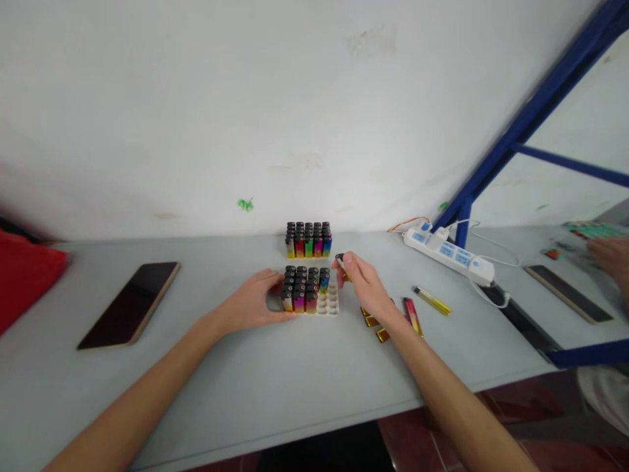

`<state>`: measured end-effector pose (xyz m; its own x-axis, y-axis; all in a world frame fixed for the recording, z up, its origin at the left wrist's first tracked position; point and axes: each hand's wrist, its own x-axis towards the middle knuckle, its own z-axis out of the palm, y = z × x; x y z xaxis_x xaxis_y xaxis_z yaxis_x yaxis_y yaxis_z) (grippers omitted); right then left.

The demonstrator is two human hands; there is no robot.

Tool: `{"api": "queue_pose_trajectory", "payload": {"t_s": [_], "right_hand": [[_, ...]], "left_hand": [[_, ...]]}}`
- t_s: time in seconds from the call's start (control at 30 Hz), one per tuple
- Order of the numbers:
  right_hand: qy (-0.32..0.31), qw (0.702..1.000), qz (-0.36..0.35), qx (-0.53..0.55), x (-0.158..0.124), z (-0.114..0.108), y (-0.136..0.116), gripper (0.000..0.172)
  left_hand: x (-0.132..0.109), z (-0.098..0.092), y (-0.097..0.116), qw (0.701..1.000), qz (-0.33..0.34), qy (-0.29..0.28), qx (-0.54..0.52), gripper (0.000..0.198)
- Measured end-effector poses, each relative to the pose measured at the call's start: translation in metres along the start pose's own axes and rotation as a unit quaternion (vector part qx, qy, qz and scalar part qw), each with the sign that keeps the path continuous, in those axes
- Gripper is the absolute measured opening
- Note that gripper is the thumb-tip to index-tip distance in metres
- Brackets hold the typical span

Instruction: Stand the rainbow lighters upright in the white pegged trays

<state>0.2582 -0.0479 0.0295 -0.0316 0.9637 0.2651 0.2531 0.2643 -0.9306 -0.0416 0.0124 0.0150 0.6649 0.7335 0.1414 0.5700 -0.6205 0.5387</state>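
Note:
A white tray [333,305] holds rows of upright lighters [299,300] with black tops and shiny coloured bodies. Several sockets at its right side hold nothing. My left hand [255,298] grips the tray's left side, thumb at the near corner and fingers round the back. Just right of the tray, my right hand [361,278] pinches a yellowish lighter [346,269], tilted, its black top pointing up and left. Loose lighters lie on the table under and beside my right forearm, among them a pink and gold lighter [413,316] and a yellow lighter [432,300].
A second block of lighters [308,246] stands behind, near the wall. On the left lie a phone [130,305] and a red cloth or bag [27,275]. A power strip [447,254] with cables sits right, by a blue frame [464,219]. Another person's hand [612,259] appears far right.

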Motion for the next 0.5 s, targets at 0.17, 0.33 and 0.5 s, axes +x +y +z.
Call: {"api": "queue_pose_trajectory", "payload": {"t_s": [0.17, 0.33, 0.5], "right_hand": [[0.019, 0.997, -0.077, -0.021, -0.0009, 0.0011, 0.0019, 0.057], [0.03, 0.996, -0.074, -0.024, -0.0015, 0.0037, 0.0022, 0.048], [0.005, 0.986, -0.115, -0.118, -0.0067, 0.0, -0.0015, 0.037]], "left_hand": [[-0.0007, 0.0008, 0.0009, 1.0, -0.008, 0.004, 0.001, 0.051], [-0.0006, 0.0013, -0.0003, 1.0, -0.009, 0.002, 0.0, 0.056], [-0.0005, 0.001, -0.001, 1.0, -0.018, -0.002, 0.009, 0.055]]}}
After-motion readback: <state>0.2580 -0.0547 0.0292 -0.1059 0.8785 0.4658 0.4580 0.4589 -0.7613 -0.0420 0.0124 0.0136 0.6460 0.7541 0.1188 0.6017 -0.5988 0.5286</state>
